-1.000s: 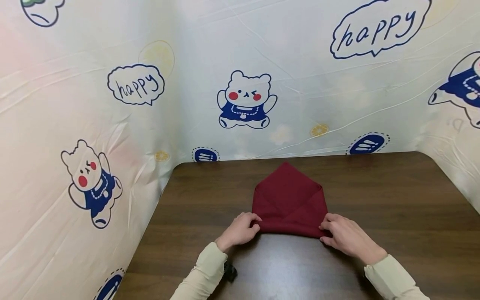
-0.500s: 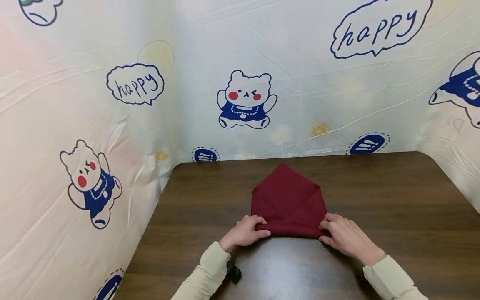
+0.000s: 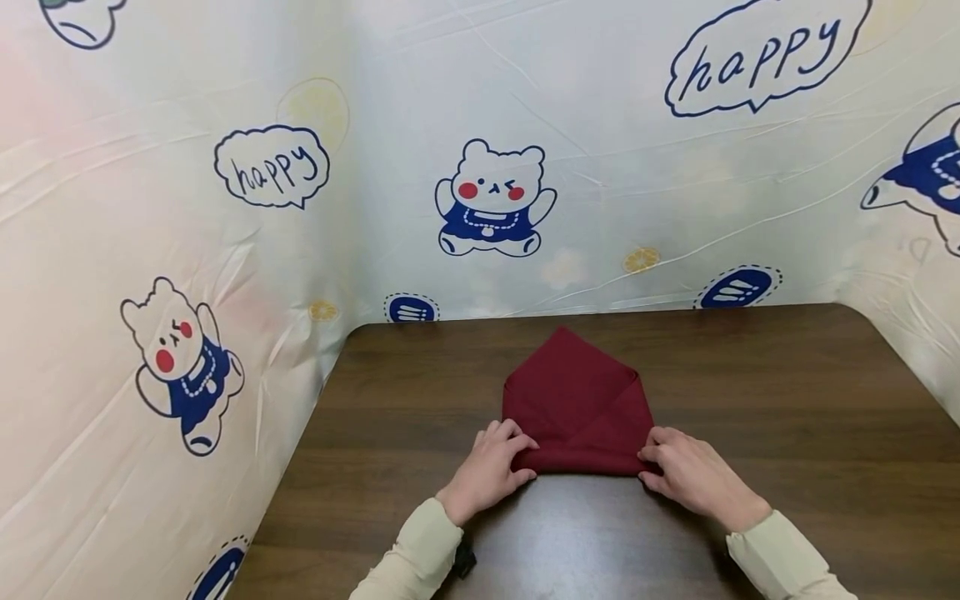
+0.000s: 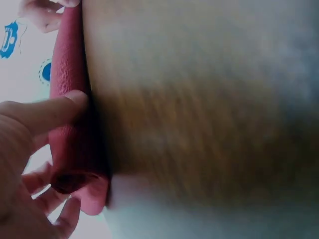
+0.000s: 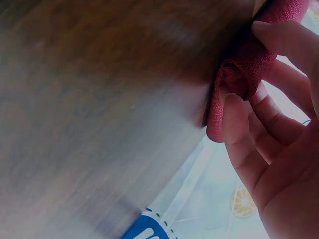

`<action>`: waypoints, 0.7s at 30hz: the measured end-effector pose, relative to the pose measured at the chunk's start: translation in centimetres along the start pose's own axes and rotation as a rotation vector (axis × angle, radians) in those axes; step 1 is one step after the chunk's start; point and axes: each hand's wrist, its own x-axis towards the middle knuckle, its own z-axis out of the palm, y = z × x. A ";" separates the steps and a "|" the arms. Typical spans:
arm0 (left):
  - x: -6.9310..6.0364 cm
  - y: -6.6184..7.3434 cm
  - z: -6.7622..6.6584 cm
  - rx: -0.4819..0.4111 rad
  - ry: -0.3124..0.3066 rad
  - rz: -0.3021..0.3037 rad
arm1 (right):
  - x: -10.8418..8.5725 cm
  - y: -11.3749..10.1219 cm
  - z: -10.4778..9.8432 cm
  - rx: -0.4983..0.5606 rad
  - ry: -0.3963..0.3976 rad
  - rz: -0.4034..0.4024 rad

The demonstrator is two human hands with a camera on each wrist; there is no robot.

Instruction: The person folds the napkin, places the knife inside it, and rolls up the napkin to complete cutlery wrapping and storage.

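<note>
A dark red cloth lies on the table, folded to a point at its far end. Its near edge is rolled into a thick tube, whose spiral end shows in the left wrist view. My left hand grips the left end of this roll, thumb on the near side and fingers beyond it. At the right end, my right hand pinches the roll. In the right wrist view its thumb lies on the roll and one fingertip touches the open end.
The brown wooden table reaches back to a pale curtain printed with bears and lettering. Beneath the left cuff is a small black object, partly hidden by the sleeve.
My left hand has shifted slightly inward along the roll, its fingers now spread over it. The cloth's far point has moved a little left. My right hand has stayed nearly still.
</note>
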 end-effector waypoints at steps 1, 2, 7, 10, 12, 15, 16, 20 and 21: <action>-0.1 0.1 -0.1 0.065 0.018 0.033 | 0.0 0.0 0.0 -0.001 -0.002 0.003; -0.1 0.2 -0.1 0.128 0.031 0.061 | 0.0 0.0 0.1 -0.001 -0.005 0.008; -0.2 0.6 -0.4 0.327 0.037 0.158 | 0.2 0.1 0.1 0.018 -0.034 0.027; -0.2 0.7 -0.4 0.377 0.025 0.171 | 0.2 0.2 0.1 0.025 -0.033 0.016; -0.3 0.8 -0.5 0.405 0.028 0.174 | 0.2 0.3 0.1 0.024 -0.020 -0.001; -0.7 0.9 -0.5 0.442 0.055 0.187 | 0.4 0.3 0.1 0.017 0.001 -0.031; -0.8 0.9 -0.6 0.448 0.064 0.192 | 0.4 0.4 0.0 0.020 0.003 -0.042; -1.2 0.8 -0.5 0.447 0.087 0.207 | 0.7 0.5 -0.2 0.029 -0.012 -0.051; -1.3 0.7 -0.5 0.452 0.091 0.210 | 0.7 0.5 -0.3 0.037 -0.020 -0.052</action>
